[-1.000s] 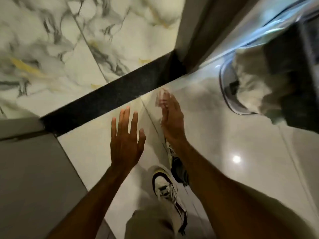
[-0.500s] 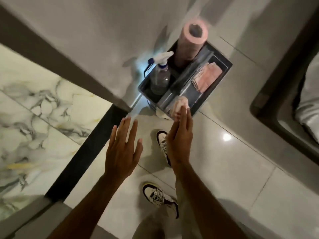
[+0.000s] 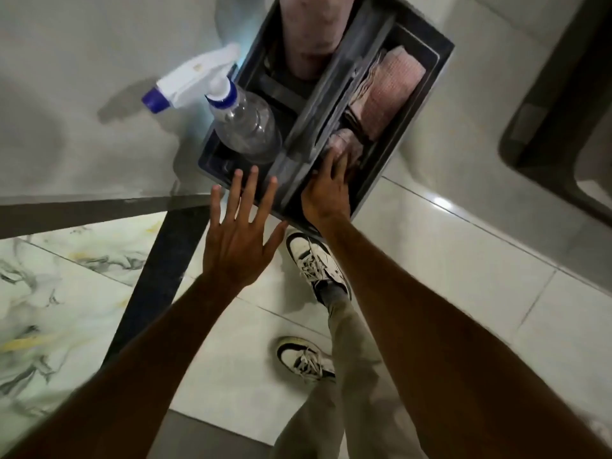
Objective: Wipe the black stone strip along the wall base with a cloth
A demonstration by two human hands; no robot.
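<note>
The black stone strip (image 3: 159,276) runs along the foot of the marble wall (image 3: 49,293) at the left. My right hand (image 3: 326,190) reaches into the right compartment of a dark grey caddy (image 3: 414,127), its fingers closed on a crumpled pinkish cloth (image 3: 344,144). The fingertips are hidden in the cloth. My left hand (image 3: 241,236) hovers open with its fingers spread over the caddy's near edge, touching nothing that I can see.
The caddy holds a clear spray bottle (image 3: 245,124) with a white and blue trigger, a pink roll (image 3: 311,34) and folded pink cloths (image 3: 387,91). My two shoes (image 3: 314,260) stand on the glossy tile floor. Dark furniture (image 3: 556,127) stands at the right.
My view has swung from the strip to the caddy. The right hand has carried the crumpled cloth down into the caddy's right compartment. The left hand has stayed open beside it.
</note>
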